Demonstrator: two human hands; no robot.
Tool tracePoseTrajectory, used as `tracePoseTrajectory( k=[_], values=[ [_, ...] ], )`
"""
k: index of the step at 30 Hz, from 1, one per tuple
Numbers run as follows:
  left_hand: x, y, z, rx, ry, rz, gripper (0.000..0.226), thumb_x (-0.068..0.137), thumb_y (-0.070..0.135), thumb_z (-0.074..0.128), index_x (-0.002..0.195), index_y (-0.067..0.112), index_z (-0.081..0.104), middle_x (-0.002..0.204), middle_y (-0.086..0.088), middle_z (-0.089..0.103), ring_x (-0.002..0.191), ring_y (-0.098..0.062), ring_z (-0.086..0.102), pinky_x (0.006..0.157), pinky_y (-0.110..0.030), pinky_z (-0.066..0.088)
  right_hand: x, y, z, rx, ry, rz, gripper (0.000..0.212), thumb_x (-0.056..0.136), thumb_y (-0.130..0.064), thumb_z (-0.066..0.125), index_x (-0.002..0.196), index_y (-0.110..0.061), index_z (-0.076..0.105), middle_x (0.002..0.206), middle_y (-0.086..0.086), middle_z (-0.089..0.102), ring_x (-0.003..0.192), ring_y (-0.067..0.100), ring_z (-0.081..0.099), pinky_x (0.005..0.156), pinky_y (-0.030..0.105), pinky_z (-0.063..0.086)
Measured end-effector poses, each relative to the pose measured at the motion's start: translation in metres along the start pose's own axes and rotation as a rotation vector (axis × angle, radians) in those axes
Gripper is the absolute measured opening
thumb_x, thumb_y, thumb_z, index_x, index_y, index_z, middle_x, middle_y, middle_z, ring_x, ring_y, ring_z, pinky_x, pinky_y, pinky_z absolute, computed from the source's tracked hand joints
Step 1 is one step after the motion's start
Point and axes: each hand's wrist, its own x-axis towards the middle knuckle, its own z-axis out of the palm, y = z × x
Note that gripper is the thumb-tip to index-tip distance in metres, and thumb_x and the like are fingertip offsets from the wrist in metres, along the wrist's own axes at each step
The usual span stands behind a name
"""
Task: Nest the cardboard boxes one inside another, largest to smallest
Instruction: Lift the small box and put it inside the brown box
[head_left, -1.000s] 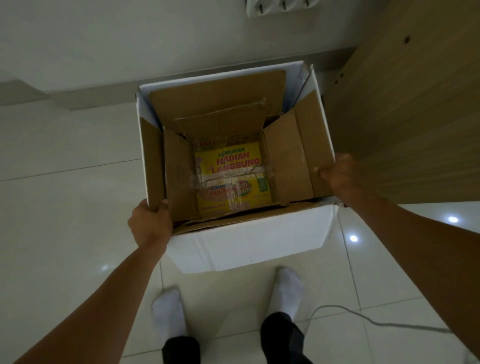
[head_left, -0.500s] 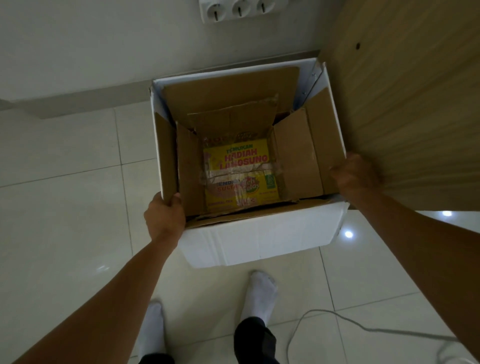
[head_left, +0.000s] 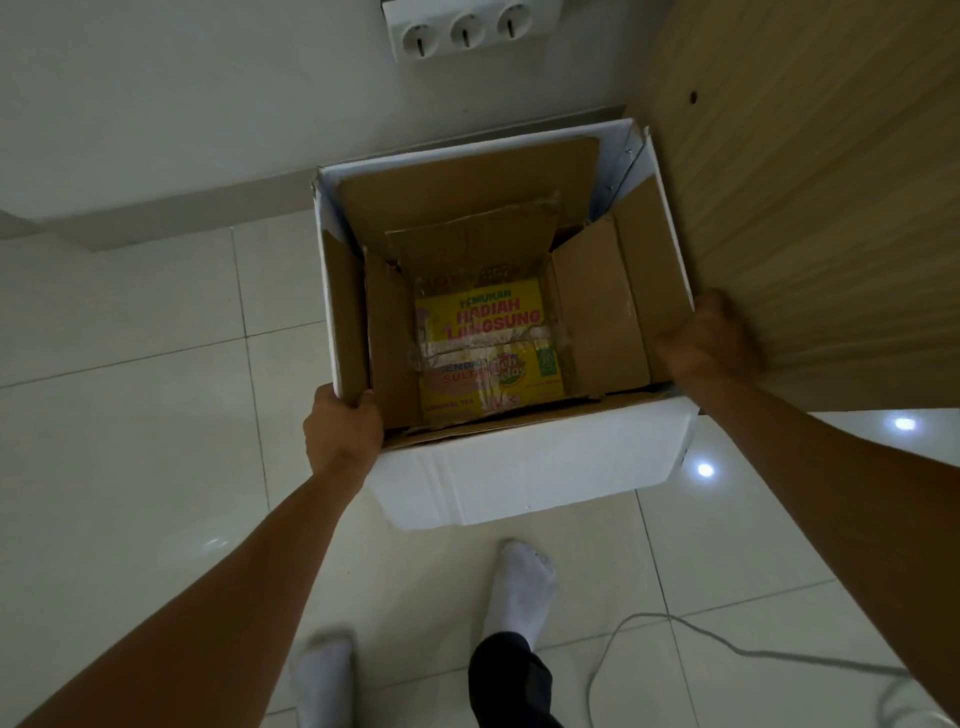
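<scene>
A large white cardboard box (head_left: 524, 467) is held above the tiled floor, open at the top. Inside it sits a brown cardboard box (head_left: 597, 322) with its flaps standing up along the white walls. At the bottom lies a small yellow printed box (head_left: 488, 322) with clear tape across it. My left hand (head_left: 343, 431) grips the near left corner of the white box's rim, fingers curled inside. My right hand (head_left: 711, 338) clasps the right rim from outside.
A wooden panel (head_left: 810, 197) stands close against the box's right side. A white wall with a triple socket strip (head_left: 467, 26) is behind. My socked feet (head_left: 524, 582) stand below the box, and a grey cable (head_left: 675, 623) runs over the tiles at the lower right.
The box and both hands have shifted right and slightly nearer the wall and wooden panel. My feet have stepped. Both grips stay the same.
</scene>
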Motion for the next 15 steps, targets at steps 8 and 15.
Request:
tracePoseTrajectory(
  k=[8,15],
  values=[
    [-0.031,0.008,-0.033,-0.047,0.051,0.139,0.065,0.085,0.023,0.061,0.14,0.006,0.031,0.143,-0.016,0.039,0.131,-0.034,0.036,0.103,-0.05,0.035,-0.048,-0.014,-0.012,-0.051,0.102,-0.234,0.072,0.074,-0.018,0.069,0.134,-0.01,0.031,0.126,0.025,0.045,0.106,0.04,0.05,0.084,0.049,0.048],
    [-0.07,0.024,-0.096,-0.319,0.044,0.252,0.06,0.087,0.019,0.063,0.139,0.008,0.036,0.143,-0.012,0.042,0.132,-0.025,0.037,0.106,-0.033,0.03,-0.091,-0.032,-0.062,0.114,-0.052,-0.397,0.06,0.078,-0.02,0.067,0.131,-0.015,0.038,0.123,0.015,0.051,0.105,0.034,0.054,0.081,0.039,0.049]
  ],
)
